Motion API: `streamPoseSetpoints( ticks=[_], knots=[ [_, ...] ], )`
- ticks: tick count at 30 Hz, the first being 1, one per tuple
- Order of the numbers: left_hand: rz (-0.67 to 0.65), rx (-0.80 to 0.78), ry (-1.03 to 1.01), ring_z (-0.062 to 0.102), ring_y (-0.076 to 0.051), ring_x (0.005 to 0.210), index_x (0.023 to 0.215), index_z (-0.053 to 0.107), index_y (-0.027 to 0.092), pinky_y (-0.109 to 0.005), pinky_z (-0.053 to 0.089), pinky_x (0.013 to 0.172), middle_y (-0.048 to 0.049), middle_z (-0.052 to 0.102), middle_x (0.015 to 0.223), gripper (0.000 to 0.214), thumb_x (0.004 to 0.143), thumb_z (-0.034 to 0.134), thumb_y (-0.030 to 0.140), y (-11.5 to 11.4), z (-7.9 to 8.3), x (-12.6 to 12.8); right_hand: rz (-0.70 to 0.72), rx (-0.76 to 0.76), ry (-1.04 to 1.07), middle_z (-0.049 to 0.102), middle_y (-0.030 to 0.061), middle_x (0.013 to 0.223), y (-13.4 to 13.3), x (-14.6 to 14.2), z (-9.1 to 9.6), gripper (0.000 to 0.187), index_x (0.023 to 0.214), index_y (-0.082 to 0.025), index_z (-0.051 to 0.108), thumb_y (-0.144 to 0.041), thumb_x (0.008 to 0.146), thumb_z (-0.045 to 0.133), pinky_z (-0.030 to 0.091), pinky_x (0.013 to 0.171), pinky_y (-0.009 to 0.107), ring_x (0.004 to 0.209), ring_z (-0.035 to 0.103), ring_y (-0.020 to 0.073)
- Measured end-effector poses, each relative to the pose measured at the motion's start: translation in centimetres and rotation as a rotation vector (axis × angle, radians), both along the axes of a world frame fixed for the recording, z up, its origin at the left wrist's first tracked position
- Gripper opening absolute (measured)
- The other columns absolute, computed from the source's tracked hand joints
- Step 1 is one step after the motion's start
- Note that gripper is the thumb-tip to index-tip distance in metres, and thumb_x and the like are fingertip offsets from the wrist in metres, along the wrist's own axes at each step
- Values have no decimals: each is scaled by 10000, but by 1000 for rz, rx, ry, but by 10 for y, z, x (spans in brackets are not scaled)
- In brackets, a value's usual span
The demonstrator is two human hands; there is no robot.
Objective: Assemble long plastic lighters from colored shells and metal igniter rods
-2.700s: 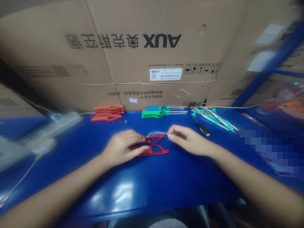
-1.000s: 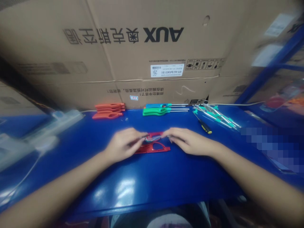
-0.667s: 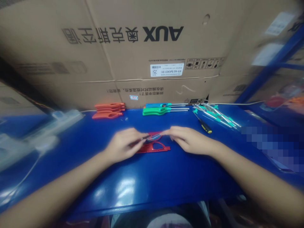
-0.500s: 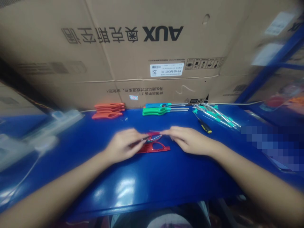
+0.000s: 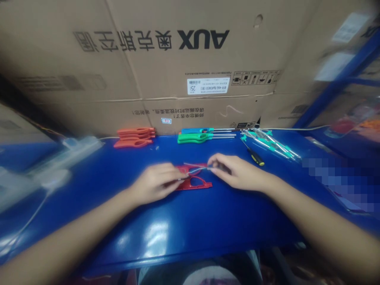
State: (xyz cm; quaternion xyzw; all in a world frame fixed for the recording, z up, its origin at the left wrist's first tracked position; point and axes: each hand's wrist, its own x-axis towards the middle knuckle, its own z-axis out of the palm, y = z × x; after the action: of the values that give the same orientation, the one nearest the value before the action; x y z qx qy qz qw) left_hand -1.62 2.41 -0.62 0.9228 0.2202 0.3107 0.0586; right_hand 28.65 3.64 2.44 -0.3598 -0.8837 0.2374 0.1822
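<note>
Two red plastic lighter shell halves lie one behind the other at mid-table, the near shell half (image 5: 204,185) showing an oval opening and the far shell half (image 5: 181,169) partly covered. Above them a thin pale wire (image 5: 196,170) stretches between my hands. My left hand (image 5: 158,180) is closed in a pinch on a small dark part at the wire's left end; its kind is hidden by the fingers. My right hand (image 5: 233,170) has its thumb and fingers closed on the wire's right end.
Orange lighter shells (image 5: 135,142) are stacked at the back left. Green lighters (image 5: 192,138) and a blue lighter (image 5: 192,131) lie behind the hands. To the right are a screwdriver (image 5: 255,157) and metal tubes with green pieces (image 5: 277,147). A cardboard wall (image 5: 160,87) backs the table.
My right hand has drawn slightly back and curled its fingers more around the wire end. My left hand has dipped a little, keeping its pinch. The shell halves look about the same.
</note>
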Motion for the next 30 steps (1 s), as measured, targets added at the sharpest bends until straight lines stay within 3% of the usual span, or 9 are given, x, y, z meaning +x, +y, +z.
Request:
streamPoseSetpoints(
  ticks=[7, 21, 24, 27, 30],
  knots=[
    [-1, -5, -10, 711, -185, 844, 1191, 709, 181, -301, 578, 745, -98, 770, 990, 281, 924, 640, 128, 0, 0, -2, 143, 71, 112, 694, 70, 1238, 3, 1, -1, 292, 1263, -232, 642, -253, 1038, 457, 494, 1016, 383, 1147, 642, 203],
    [5, -3, -44, 708, -182, 802, 1152, 722, 162, -296, 582, 716, -106, 769, 939, 244, 929, 621, 152, 0, 3, -3, 270, 98, -34, 684, 80, 1112, 2, 7, 0, 363, 1283, -229, 661, -158, 1021, 421, 517, 877, 352, 1020, 649, 194],
    [-15, -18, -34, 705, -181, 803, 1142, 721, 161, -295, 578, 720, -102, 768, 934, 239, 919, 637, 145, 0, 5, -3, 227, 69, -51, 697, 72, 1126, 1, 6, 2, 346, 1323, -238, 618, -203, 1026, 444, 509, 875, 343, 1019, 655, 197],
    [-37, -47, -11, 703, -179, 786, 1107, 728, 168, -292, 573, 716, -91, 766, 904, 210, 913, 649, 154, 0, 6, -4, 141, -40, -55, 719, 47, 1028, -1, 4, 3, 344, 1348, -220, 551, -244, 1008, 513, 505, 772, 303, 876, 666, 177],
    [-61, -86, 31, 703, -180, 796, 1094, 732, 174, -295, 572, 727, -85, 765, 913, 202, 907, 659, 157, -1, 8, -4, 106, -83, -67, 714, 26, 910, 0, 4, 2, 206, 1162, -192, 634, -251, 975, 570, 470, 673, 265, 754, 636, 152]
  ],
)
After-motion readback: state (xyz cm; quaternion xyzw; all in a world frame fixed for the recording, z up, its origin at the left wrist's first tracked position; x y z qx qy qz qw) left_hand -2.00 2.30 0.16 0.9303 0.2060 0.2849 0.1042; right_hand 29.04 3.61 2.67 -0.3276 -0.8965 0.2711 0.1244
